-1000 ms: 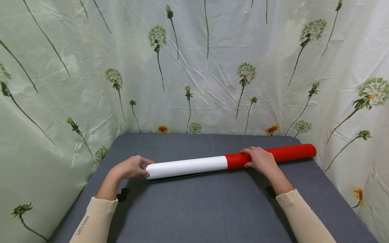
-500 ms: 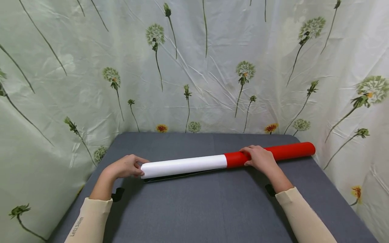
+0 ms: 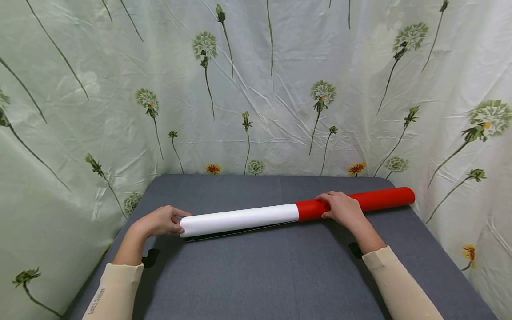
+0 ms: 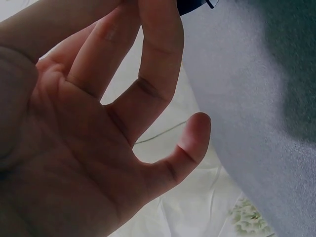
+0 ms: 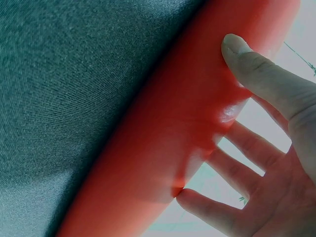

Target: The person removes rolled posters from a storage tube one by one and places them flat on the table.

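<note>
A long red tube (image 3: 384,199) lies slantwise across the table in the head view, with a white roll (image 3: 240,221) protruding from its left end. A dark edge shows along the roll's underside. My left hand (image 3: 159,221) pinches the roll's far left end; in the left wrist view the fingertips run out of frame beside a small dark edge (image 4: 192,6). Around the red tube, near where the white begins, my right hand (image 3: 342,210) holds on. Seen from the right wrist, the thumb (image 5: 242,54) lies on one side of the tube and the fingers reach behind it.
A grey cloth-covered table (image 3: 256,275) lies under everything. Behind and beside it hangs a pale curtain (image 3: 260,89) printed with dandelions. The tube's right end comes close to the table's right edge.
My left hand has moved left with the roll's end, and a longer stretch of white now shows out of the red tube. My right hand and the tube stay almost still.
</note>
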The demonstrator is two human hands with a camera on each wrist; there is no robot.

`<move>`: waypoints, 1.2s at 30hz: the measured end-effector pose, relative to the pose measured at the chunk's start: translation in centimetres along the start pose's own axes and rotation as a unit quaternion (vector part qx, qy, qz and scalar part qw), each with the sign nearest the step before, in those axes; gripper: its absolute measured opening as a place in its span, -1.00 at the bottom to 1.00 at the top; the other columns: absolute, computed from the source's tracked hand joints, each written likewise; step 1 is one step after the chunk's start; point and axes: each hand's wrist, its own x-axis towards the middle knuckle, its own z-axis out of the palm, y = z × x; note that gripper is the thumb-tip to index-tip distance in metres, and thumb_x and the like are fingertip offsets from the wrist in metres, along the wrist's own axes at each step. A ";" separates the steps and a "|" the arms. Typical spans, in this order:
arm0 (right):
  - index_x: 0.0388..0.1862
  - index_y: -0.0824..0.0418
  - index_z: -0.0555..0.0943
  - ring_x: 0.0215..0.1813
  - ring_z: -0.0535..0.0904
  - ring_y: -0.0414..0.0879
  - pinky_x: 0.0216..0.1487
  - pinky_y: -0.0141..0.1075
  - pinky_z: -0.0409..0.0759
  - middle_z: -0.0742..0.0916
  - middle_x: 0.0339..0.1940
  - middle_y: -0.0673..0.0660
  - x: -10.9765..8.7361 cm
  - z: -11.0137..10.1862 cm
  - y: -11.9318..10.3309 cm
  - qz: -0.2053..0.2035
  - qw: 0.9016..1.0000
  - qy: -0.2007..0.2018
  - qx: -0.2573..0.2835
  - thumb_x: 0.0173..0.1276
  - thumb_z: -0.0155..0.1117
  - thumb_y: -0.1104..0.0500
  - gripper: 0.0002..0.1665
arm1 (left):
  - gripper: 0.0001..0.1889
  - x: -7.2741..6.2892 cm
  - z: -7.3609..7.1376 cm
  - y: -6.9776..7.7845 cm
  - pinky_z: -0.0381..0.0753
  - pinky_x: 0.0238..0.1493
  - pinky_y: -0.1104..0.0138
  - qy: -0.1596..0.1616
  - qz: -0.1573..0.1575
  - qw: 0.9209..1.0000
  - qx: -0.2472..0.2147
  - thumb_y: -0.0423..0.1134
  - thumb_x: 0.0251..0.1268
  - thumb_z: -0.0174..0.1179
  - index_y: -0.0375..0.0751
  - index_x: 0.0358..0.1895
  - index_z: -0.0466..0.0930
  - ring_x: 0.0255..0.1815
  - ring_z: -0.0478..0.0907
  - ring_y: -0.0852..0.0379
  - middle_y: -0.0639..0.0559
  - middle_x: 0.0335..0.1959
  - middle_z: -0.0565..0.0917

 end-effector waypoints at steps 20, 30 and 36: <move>0.34 0.07 0.68 0.25 0.64 0.26 0.08 0.22 0.69 0.73 0.30 0.30 0.3 0.3 0.2 -0.002 1.000 -0.004 0.008 0.24 0.64 0.11 -0.33 | -0.41 -0.7 -0.6 -1.5 0.53 -0.25 0.22 0.004 -0.008 1.000 0.000 -0.36 0.31 0.41 -0.36 0.42 0.57 -0.25 0.64 0.10 -0.04 -0.23 0.83; 0.34 0.07 0.68 0.25 0.64 0.27 0.09 0.24 0.68 0.73 0.30 0.30 0.2 0.1 0.1 0.002 1.000 -0.004 0.010 0.23 0.64 0.11 -0.33 | -0.42 -0.9 -0.6 -2.4 0.41 -0.35 0.27 0.011 -0.013 1.000 0.002 -0.34 0.32 0.42 -0.32 0.42 0.59 -0.33 0.52 0.12 0.02 -0.34 0.78; 0.35 0.06 0.67 0.26 0.63 0.26 0.07 0.24 0.68 0.72 0.31 0.29 0.3 0.2 0.2 0.007 1.000 -0.011 0.011 0.23 0.64 0.12 -0.32 | -0.41 -1.2 -0.7 -2.7 0.41 -0.35 0.28 0.015 -0.015 1.000 0.002 -0.36 0.31 0.42 -0.33 0.41 0.59 -0.35 0.49 0.12 0.02 -0.37 0.76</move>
